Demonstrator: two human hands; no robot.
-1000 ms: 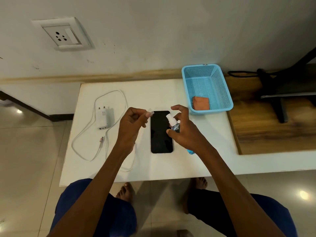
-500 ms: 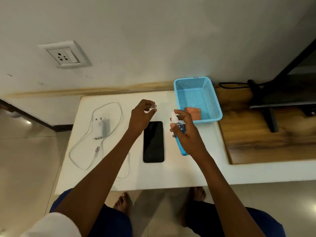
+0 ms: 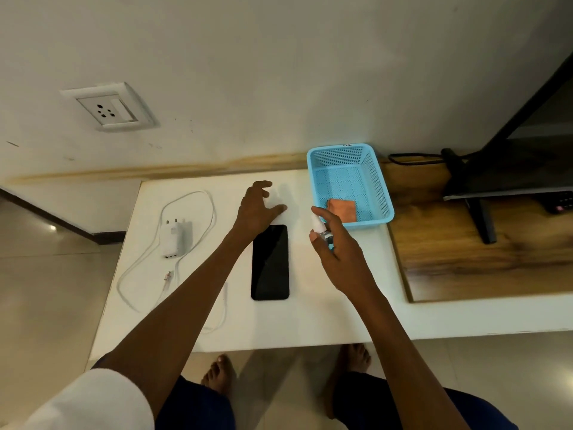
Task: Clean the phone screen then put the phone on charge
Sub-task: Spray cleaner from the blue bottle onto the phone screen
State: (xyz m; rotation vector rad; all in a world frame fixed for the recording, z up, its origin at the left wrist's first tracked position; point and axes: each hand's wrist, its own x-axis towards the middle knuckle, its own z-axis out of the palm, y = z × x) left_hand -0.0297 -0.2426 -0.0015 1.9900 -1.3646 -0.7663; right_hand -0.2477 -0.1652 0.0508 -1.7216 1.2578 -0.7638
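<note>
Phone (image 3: 270, 262): flat on the table, unwiped, unplugged.
Right hand (image 3: 336, 246): I grip the spray bottle (image 3: 322, 230).
Left hand (image 3: 259, 206): fingers spread, empty.
Left: spray, wipe, charge.

Phone flat on white table, spray bottle held at its right.

A black phone (image 3: 270, 262) was seen lying screen up on the white table (image 3: 310, 318). A small spray bottle (image 3: 322, 232) was gripped in the right hand (image 3: 339, 249), forefinger on its white nozzle. The left hand (image 3: 259, 209) was spread beyond the phone's far end. A charger (image 3: 174, 238) and cable (image 3: 136, 274) were noted left; an orange cloth (image 3: 341, 207) lay in a blue basket (image 3: 376, 181).
</note>
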